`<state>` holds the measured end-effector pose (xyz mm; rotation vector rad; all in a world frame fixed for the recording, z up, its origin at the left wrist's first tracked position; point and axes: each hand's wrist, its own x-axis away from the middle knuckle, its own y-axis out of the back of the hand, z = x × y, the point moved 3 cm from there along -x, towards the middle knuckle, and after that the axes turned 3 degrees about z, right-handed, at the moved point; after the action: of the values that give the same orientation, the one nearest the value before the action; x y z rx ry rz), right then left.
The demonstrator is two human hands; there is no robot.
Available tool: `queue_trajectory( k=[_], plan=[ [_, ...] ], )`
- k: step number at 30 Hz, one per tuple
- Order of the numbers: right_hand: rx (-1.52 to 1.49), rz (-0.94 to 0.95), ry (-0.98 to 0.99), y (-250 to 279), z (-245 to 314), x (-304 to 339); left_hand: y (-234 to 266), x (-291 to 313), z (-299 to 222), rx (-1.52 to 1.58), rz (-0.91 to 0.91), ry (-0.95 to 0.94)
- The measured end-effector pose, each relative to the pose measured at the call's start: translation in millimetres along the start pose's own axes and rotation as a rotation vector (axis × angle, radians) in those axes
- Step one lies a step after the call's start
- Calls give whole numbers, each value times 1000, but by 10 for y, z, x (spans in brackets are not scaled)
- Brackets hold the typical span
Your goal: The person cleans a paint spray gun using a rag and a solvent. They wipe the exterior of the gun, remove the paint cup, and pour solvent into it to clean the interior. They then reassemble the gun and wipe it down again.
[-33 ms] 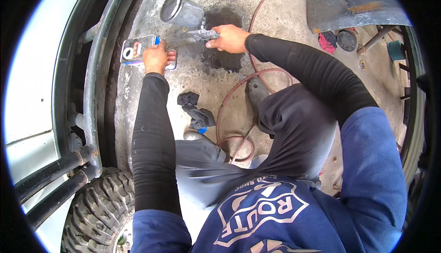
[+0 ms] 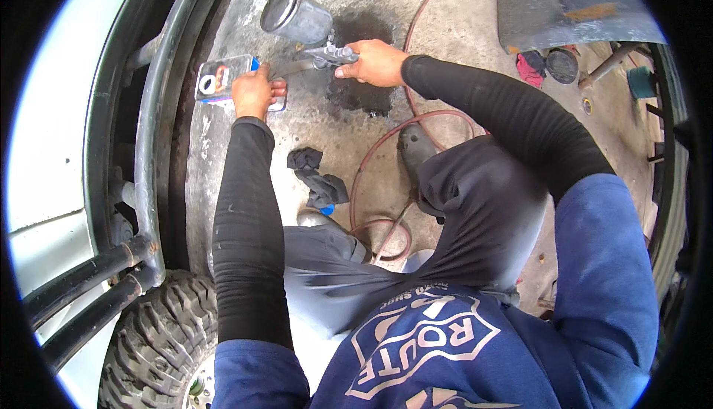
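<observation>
We are crouched over a stained concrete floor [image 2: 460, 8] beside a vehicle, its knobby tyre [image 2: 152, 342] at our lower left. Our right hand [image 2: 373, 62] is wrapped around the handle of a paint spray gun [image 2: 316, 49], fingers closed tight on the grip. The gun's long axis runs roughly left to right across the view, its nozzle end pointing left toward our other hand, and its metal cup [image 2: 295, 15] tilts up and away to the upper left. Our left hand [image 2: 255, 93] presses down on a clear plastic blister pack [image 2: 221, 79] lying flat on the floor, fingers curled over its near edge; whether it actually pinches the pack or merely rests on it, we cannot tell. The pack lies just left of the gun's front end, so the left hand is the nearer one to it, and the gun tip sits just beside that hand. A reddish air hose [image 2: 386, 149] loops across the floor toward our knees, and a dark crumpled rag [image 2: 316, 179] lies between our forearms.
</observation>
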<state>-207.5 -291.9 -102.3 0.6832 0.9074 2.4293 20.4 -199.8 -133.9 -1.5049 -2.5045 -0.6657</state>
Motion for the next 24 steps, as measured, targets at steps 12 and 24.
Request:
queue_trajectory(
  k=[12,24],
  plan=[
    [29,18,264,-63,167,32,-175,-10,6,93,4,84],
    [102,11,215,-41,91,46,-324,-30,-49,113,93,89]
  ],
)
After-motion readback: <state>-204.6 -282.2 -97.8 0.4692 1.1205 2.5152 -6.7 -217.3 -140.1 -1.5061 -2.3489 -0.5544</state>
